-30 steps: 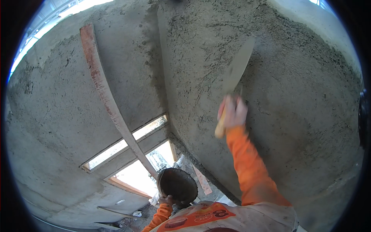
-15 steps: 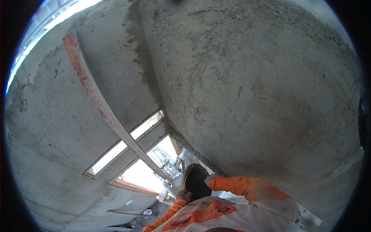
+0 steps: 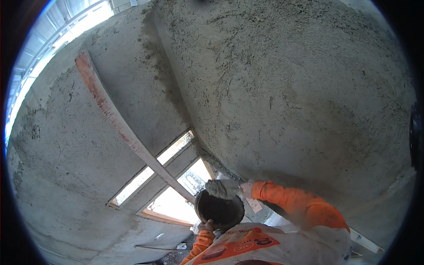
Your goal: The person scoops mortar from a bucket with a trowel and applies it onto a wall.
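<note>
My left hand [image 3: 206, 225] is closed on the rim of a round dark pan [image 3: 218, 213] low in the middle of the head view. My right hand [image 3: 246, 189], in an orange sleeve, grips the trowel, whose handle is mostly hidden in my fingers. The trowel's blade [image 3: 217, 189] carries grey wet mortar and lies over the pan's upper edge. The rough plastered wall [image 3: 287, 88] rises beyond my hands on the right.
A long reddish-white board [image 3: 122, 121] leans across the left wall [image 3: 66, 168], over a narrow slot opening and a larger framed opening [image 3: 172, 205]. A thin bar [image 3: 157, 248] lies low at left. A dark object sits at the right rim.
The trowel has come down from high on the right wall to the pan, dipping out of sight, and its blade now shows above the pan's edge bearing mortar.
</note>
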`<state>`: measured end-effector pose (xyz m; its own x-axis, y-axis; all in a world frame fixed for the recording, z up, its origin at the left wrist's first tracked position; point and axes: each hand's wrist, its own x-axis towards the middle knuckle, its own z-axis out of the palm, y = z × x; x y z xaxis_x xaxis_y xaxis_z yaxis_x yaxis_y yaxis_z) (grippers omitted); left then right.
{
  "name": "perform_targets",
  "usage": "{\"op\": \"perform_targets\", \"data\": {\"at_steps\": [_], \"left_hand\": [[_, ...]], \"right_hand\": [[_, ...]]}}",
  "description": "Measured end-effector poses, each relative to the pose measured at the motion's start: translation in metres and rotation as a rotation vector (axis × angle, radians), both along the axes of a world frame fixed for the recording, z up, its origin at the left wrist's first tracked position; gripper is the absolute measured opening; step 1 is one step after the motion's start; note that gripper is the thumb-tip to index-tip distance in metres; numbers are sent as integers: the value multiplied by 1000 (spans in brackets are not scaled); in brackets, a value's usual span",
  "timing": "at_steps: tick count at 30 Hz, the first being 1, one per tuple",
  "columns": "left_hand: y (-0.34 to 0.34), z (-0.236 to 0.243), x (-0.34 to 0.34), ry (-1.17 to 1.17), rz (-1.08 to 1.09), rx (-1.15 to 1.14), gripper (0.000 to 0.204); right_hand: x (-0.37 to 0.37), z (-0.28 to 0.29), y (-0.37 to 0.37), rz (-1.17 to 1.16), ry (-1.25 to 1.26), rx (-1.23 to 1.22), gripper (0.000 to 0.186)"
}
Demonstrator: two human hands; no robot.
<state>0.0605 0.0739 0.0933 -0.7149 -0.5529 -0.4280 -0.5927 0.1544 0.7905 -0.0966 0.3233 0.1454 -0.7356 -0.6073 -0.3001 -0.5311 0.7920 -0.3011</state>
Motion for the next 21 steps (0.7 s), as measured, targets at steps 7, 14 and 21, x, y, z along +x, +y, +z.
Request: {"op": "perform_targets", "data": {"at_steps": [7,14,21], "left_hand": [[-2,-8,3,-47,124,45,47],[-4,-24,2,-65,45,-48,50],[7,11,-6,-53,113,-16,51]], "right_hand": [[-29,291,-47,64,359,-369,43],[-53,461,-60,403,-296,-794,28],[-125,457,-9,-352,343,-1720,25]]}}
